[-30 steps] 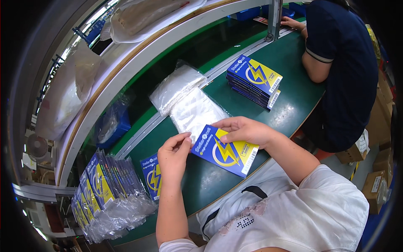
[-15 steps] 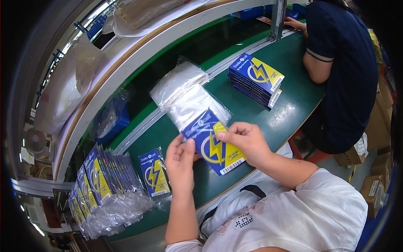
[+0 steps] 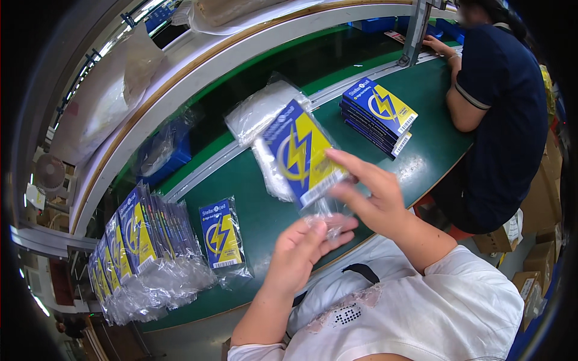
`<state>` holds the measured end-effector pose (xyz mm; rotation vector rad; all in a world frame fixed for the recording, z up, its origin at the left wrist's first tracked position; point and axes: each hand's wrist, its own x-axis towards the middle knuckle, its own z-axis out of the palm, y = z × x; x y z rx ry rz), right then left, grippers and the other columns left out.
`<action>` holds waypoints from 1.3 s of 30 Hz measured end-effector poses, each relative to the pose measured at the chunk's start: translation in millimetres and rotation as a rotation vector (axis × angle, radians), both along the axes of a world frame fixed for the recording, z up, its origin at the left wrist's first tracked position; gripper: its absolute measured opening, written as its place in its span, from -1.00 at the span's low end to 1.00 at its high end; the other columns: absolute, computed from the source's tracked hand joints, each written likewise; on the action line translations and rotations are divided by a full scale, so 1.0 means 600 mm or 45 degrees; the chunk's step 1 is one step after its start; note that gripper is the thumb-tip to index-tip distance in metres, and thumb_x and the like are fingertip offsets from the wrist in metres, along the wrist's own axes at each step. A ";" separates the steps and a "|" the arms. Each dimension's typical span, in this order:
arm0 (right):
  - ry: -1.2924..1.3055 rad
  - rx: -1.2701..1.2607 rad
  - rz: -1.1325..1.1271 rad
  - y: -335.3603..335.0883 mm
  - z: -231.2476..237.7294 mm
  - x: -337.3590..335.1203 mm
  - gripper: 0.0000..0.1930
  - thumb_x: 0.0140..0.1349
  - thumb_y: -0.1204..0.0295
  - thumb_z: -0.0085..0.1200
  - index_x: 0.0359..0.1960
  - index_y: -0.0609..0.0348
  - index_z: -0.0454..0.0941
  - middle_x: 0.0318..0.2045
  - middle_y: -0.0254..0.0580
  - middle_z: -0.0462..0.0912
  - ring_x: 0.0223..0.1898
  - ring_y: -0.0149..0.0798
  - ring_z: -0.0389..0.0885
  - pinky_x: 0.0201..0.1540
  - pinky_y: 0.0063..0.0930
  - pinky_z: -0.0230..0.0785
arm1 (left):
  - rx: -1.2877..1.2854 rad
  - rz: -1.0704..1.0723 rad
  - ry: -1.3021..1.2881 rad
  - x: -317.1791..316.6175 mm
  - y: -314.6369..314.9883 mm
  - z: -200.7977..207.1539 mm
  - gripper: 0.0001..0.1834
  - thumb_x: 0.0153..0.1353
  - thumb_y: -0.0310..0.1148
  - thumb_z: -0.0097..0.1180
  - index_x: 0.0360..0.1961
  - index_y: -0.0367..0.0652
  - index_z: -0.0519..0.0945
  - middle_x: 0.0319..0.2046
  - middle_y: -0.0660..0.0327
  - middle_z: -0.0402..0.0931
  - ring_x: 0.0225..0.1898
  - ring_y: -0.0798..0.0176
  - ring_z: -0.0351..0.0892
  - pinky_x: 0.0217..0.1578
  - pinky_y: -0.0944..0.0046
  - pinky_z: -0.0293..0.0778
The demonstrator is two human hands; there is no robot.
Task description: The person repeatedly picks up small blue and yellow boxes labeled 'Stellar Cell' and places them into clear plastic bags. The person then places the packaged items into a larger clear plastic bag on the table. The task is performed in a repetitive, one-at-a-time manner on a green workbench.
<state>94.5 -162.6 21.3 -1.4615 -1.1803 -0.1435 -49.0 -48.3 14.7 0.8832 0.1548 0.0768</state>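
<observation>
A flat blue and yellow box with a lightning bolt is up over the table, inside a clear plastic bag. My right hand grips the box's lower right edge between thumb and fingers. My left hand is closed on the loose end of the bag, below the box. Behind the box lies a pile of clear bags, partly covered by it. One bagged box lies flat to the left. Farther left, several bagged boxes stand in a row.
Several unbagged boxes are stacked at the right of the green table. A co-worker in dark blue sits beyond them. A metal post and a curved shelf border the far side, with a blue bin beneath.
The box has risen, tilted and is now in a clear bag. My left hand has moved from its left side down to the bag's end. My right hand has shifted slightly right.
</observation>
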 end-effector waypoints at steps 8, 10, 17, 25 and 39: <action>-0.320 0.088 0.604 0.006 0.014 -0.064 -0.70 0.12 0.54 0.08 -0.07 0.27 0.52 -0.44 -0.13 0.51 -0.46 -0.16 0.52 -0.40 -0.33 0.41 | -0.747 -0.106 0.246 -0.012 0.024 -0.008 -0.37 0.38 -0.05 -0.21 0.24 -0.40 0.20 0.05 -0.14 0.44 0.04 0.02 0.53 0.06 0.14 0.46; -0.349 -0.036 0.947 0.012 0.006 -0.086 -0.67 0.15 0.45 0.14 -0.05 0.29 0.53 -0.41 -0.14 0.52 -0.46 -0.14 0.52 -0.40 -0.31 0.40 | -0.296 0.000 0.290 -0.019 0.031 -0.008 -0.40 0.32 -0.14 -0.12 0.22 -0.39 0.22 0.02 -0.12 0.45 -0.01 0.03 0.55 0.03 0.14 0.48; 0.061 -0.148 0.913 0.008 -0.009 -0.072 -0.65 0.14 0.38 0.16 -0.05 0.27 0.49 -0.48 -0.15 0.49 -0.41 -0.11 0.52 -0.40 -0.28 0.37 | 2.070 0.877 0.733 -0.070 0.107 -0.019 -0.17 0.10 -0.23 0.21 0.34 -0.22 0.10 0.23 -0.24 0.12 0.20 -0.21 0.21 0.21 -0.08 0.15; 0.067 -0.274 0.903 0.011 -0.027 -0.068 -0.70 0.12 0.42 0.16 -0.13 0.29 0.54 -0.54 -0.15 0.51 -0.50 -0.13 0.52 -0.45 -0.30 0.36 | 2.337 0.797 1.134 -0.090 0.136 -0.041 -0.21 -0.02 -0.26 0.26 0.27 -0.15 0.26 0.17 -0.25 0.21 0.10 -0.33 0.30 0.12 -0.09 0.28; 0.146 -0.415 0.744 0.007 -0.040 -0.063 -0.79 0.12 0.48 0.17 -0.21 0.30 0.59 -0.55 -0.14 0.53 -0.53 -0.17 0.53 -0.46 -0.35 0.37 | 2.321 0.958 0.972 -0.062 0.136 -0.064 -0.22 -0.08 -0.23 0.26 0.20 -0.29 0.31 0.17 -0.26 0.22 0.12 -0.28 0.29 0.16 -0.06 0.24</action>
